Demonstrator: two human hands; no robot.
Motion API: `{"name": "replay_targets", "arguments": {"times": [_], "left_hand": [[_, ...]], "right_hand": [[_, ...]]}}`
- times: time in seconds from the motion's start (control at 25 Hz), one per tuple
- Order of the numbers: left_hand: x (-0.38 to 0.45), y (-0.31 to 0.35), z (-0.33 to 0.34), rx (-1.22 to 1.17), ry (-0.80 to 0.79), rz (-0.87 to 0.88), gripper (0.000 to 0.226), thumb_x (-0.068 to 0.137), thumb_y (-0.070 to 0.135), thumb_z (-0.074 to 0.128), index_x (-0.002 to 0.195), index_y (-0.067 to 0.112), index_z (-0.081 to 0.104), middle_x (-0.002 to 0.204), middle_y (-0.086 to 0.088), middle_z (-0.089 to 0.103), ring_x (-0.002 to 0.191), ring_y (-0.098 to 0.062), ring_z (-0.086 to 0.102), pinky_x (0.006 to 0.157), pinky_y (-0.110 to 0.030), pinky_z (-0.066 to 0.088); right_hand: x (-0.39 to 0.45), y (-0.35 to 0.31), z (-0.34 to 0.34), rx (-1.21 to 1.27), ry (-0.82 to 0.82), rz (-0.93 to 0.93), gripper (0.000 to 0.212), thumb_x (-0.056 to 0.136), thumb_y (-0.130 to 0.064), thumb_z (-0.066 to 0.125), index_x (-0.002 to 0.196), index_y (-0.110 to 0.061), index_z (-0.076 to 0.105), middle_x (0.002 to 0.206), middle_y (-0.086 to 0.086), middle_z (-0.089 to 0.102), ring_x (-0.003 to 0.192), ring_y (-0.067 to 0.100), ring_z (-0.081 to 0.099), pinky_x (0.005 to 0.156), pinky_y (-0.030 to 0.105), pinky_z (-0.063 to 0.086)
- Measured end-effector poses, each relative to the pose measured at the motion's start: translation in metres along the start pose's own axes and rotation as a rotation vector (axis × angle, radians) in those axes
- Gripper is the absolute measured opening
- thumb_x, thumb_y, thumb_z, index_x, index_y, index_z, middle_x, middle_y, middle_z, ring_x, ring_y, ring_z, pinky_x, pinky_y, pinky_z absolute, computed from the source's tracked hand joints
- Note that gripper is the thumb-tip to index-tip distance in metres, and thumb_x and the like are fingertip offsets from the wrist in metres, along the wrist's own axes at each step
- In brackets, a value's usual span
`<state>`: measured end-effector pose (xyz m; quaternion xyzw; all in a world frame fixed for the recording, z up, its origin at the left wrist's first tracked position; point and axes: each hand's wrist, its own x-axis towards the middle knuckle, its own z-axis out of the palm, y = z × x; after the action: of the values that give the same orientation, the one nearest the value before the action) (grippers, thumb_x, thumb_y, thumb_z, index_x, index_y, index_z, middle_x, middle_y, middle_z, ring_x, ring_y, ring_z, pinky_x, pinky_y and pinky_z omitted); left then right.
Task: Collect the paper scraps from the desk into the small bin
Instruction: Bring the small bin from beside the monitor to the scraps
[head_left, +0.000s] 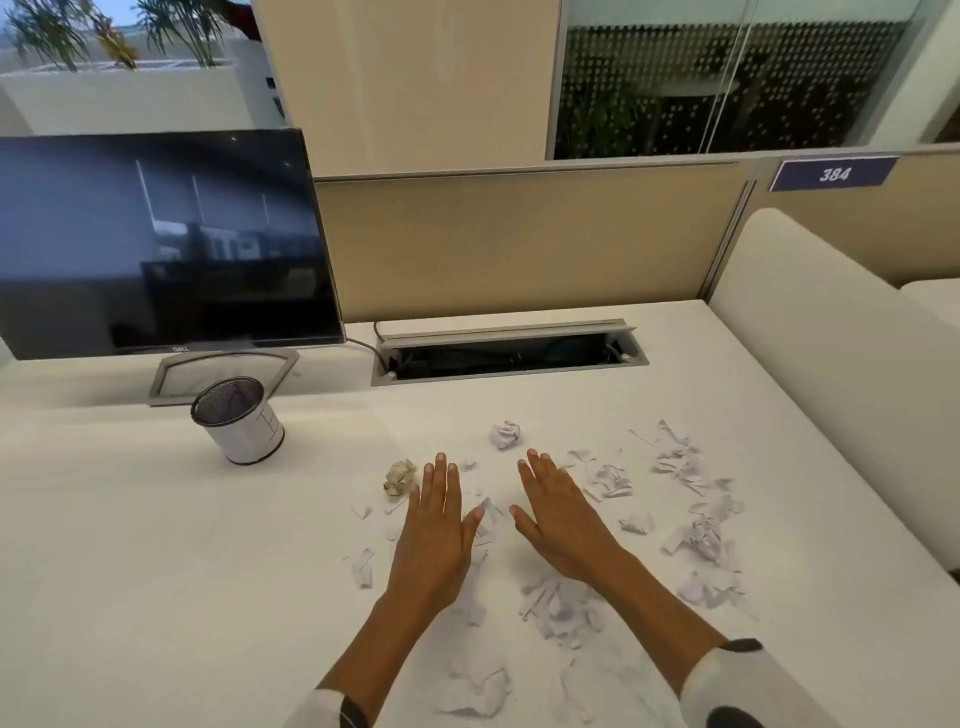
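Torn white paper scraps (680, 470) lie scattered over the white desk (156, 545), mostly at the middle and right. A white crumpled ball (505, 434) sits just beyond my hands, and a brownish crumpled ball (399, 477) lies left of my left hand. The small bin (239, 421), a mesh cup wrapped in white paper, stands upright at the left in front of the monitor stand. My left hand (436, 525) and my right hand (563, 519) are held flat over the desk, palms down, fingers extended, holding nothing. More scraps (558, 605) lie under and between my forearms.
A dark monitor (161, 244) on a grey stand stands at the back left. An open cable tray (506, 353) is cut into the desk at the back middle. A beige partition (519, 239) closes the far side and a padded cream divider (831, 374) bounds the right.
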<state>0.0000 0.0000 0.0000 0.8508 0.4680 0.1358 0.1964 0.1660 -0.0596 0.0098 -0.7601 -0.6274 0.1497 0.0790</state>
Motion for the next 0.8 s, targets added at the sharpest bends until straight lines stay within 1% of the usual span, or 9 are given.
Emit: {"name": "replay_targets", "arguments": {"times": [0.12, 0.28, 0.44, 0.56, 0.6, 0.64, 0.68, 0.76, 0.8], "left_hand": [[-0.004, -0.006, 0.014, 0.061, -0.097, -0.022, 0.068, 0.094, 0.051, 0.023, 0.142, 0.020, -0.013, 0.146, 0.002, -0.029, 0.138, -0.013, -0.024, 0.111, -0.027, -0.013], [-0.015, -0.017, 0.029, 0.093, -0.191, -0.065, 0.072, 0.092, 0.053, 0.018, 0.143, 0.012, -0.012, 0.154, -0.004, -0.020, 0.142, -0.017, -0.017, 0.115, -0.030, -0.010], [-0.019, -0.026, 0.033, 0.131, -0.179, -0.042, 0.067, 0.093, 0.050, 0.013, 0.142, 0.013, -0.014, 0.154, -0.004, -0.020, 0.140, -0.015, -0.020, 0.115, -0.029, -0.011], [-0.020, -0.025, 0.035, 0.147, -0.172, -0.037, 0.066, 0.095, 0.047, 0.016, 0.142, 0.013, -0.015, 0.154, -0.005, -0.019, 0.141, -0.017, -0.019, 0.116, -0.031, -0.011], [-0.019, -0.026, 0.035, 0.149, -0.167, -0.037, 0.066, 0.096, 0.047, 0.017, 0.142, 0.013, -0.015, 0.154, -0.005, -0.018, 0.141, -0.017, -0.019, 0.116, -0.031, -0.011], [-0.019, -0.025, 0.035, 0.140, -0.162, -0.039, 0.065, 0.096, 0.047, 0.017, 0.142, 0.013, -0.013, 0.155, -0.005, -0.018, 0.141, -0.017, -0.018, 0.116, -0.031, -0.010], [-0.019, -0.025, 0.035, 0.133, -0.164, -0.040, 0.065, 0.096, 0.046, 0.018, 0.143, 0.013, -0.012, 0.155, -0.005, -0.017, 0.142, -0.017, -0.017, 0.117, -0.031, -0.009], [-0.018, -0.024, 0.032, 0.094, -0.158, -0.047, 0.062, 0.097, 0.045, 0.019, 0.145, 0.014, -0.004, 0.156, -0.004, -0.012, 0.143, -0.016, -0.013, 0.118, -0.031, -0.005], [-0.017, -0.022, 0.028, 0.054, -0.136, -0.059, 0.059, 0.097, 0.043, 0.021, 0.145, 0.016, 0.001, 0.157, -0.001, -0.008, 0.143, -0.015, -0.009, 0.118, -0.030, 0.000]], "right_hand": [[0.000, 0.003, 0.015, -0.050, -0.026, -0.001, 0.063, 0.097, -0.048, 0.022, 0.147, -0.019, -0.004, 0.158, 0.007, -0.010, 0.146, 0.023, -0.009, 0.119, 0.035, -0.003], [-0.002, 0.010, 0.037, -0.063, -0.044, -0.013, 0.066, 0.095, -0.052, 0.023, 0.147, -0.021, -0.005, 0.158, 0.007, -0.011, 0.146, 0.023, -0.011, 0.119, 0.036, -0.002], [-0.003, 0.017, 0.051, -0.106, -0.002, -0.017, 0.066, 0.094, -0.054, 0.020, 0.145, -0.025, -0.011, 0.157, 0.007, -0.016, 0.145, 0.023, -0.016, 0.117, 0.034, -0.009], [-0.002, 0.019, 0.053, -0.149, 0.012, -0.044, 0.064, 0.094, -0.054, 0.018, 0.142, -0.028, -0.016, 0.157, 0.007, -0.017, 0.144, 0.023, -0.016, 0.117, 0.035, -0.009], [-0.001, 0.020, 0.053, -0.153, 0.014, -0.048, 0.063, 0.094, -0.054, 0.019, 0.143, -0.028, -0.013, 0.157, 0.006, -0.015, 0.145, 0.022, -0.014, 0.117, 0.035, -0.007], [-0.001, 0.019, 0.051, -0.136, 0.021, -0.048, 0.062, 0.095, -0.053, 0.020, 0.145, -0.028, -0.006, 0.158, 0.005, -0.010, 0.146, 0.021, -0.010, 0.118, 0.036, -0.004], [0.000, 0.018, 0.048, -0.112, 0.032, -0.048, 0.060, 0.095, -0.051, 0.024, 0.147, -0.026, 0.006, 0.159, 0.005, -0.002, 0.147, 0.021, -0.003, 0.119, 0.037, 0.002], [0.002, 0.013, 0.036, -0.061, 0.098, -0.059, 0.050, 0.095, -0.045, 0.036, 0.140, -0.022, 0.036, 0.154, 0.007, 0.026, 0.143, 0.023, 0.022, 0.114, 0.042, 0.021], [0.004, 0.009, 0.029, -0.047, 0.157, -0.089, 0.041, 0.094, -0.040, 0.044, 0.129, -0.020, 0.051, 0.145, 0.009, 0.042, 0.135, 0.027, 0.037, 0.107, 0.045, 0.031]]}}
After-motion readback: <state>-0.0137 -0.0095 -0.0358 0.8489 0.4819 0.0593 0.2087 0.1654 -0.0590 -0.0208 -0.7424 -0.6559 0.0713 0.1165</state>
